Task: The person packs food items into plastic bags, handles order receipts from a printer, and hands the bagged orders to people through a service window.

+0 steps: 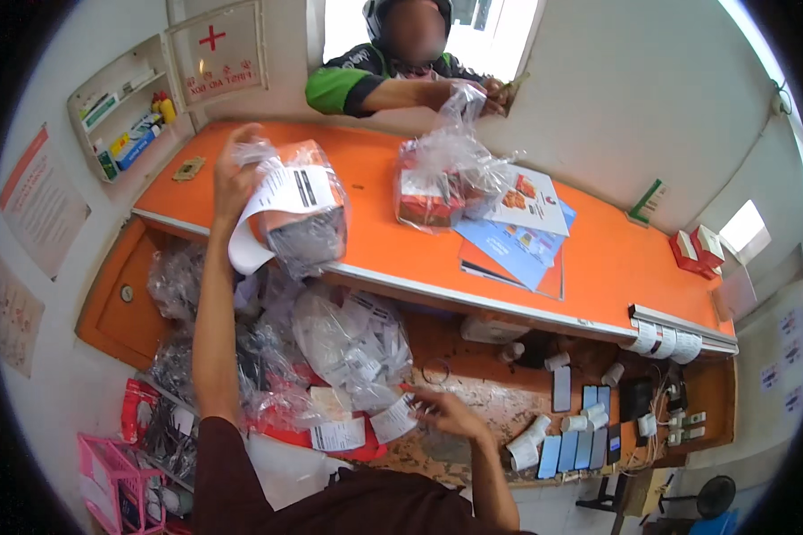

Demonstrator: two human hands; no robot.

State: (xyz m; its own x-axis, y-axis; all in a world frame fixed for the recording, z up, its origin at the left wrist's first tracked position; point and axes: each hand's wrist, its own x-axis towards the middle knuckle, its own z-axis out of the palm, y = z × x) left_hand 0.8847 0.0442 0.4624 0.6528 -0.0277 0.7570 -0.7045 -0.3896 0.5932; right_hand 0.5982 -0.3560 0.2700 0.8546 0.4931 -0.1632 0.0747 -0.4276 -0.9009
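My left hand (235, 177) grips the gathered top of a clear plastic bag (331, 234) on the orange counter (361, 194). Inside it are an orange box and something in dark wrapping, and a curled white receipt (294, 190) hangs over its front. On the lower shelf, my right hand (452, 411) has its fingers apart, the tips beside a printed slip (393, 418). To its left sits a large clear bag of packed goods (351, 341). Across the counter, a helmeted person's hand (492, 97) is at the knotted top of another clear bag holding red boxes (431, 194).
Leaflets (515, 234) lie on the counter. Several phones (579, 448) and paper rolls (528, 441) occupy the lower shelf's right side, near cables. Receipts (669, 341) hang from a metal rail. A pink basket (117, 485) stands at lower left, below more bagged goods (181, 281).
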